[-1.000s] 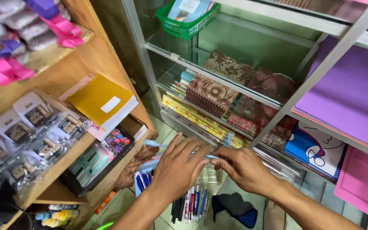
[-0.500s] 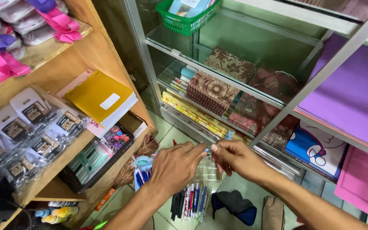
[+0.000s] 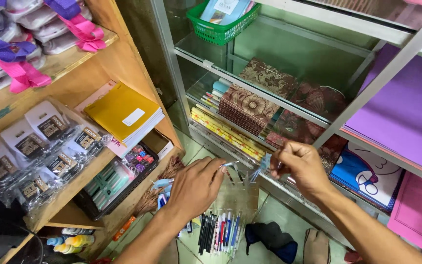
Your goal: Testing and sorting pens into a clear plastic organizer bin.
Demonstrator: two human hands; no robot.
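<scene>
Both hands hold a clear plastic holder [image 3: 238,193] upright above a row of pens [image 3: 218,230] on the floor, its long axis vertical and its open top facing up. The left hand [image 3: 196,186] grips its left upper edge. The right hand [image 3: 301,166] pinches a small bluish piece [image 3: 264,162] at its top right corner, just before the glass shelves [image 3: 230,139].

The small clear item [image 3: 262,164] between both hands is blurred, unidentifiable.
</scene>
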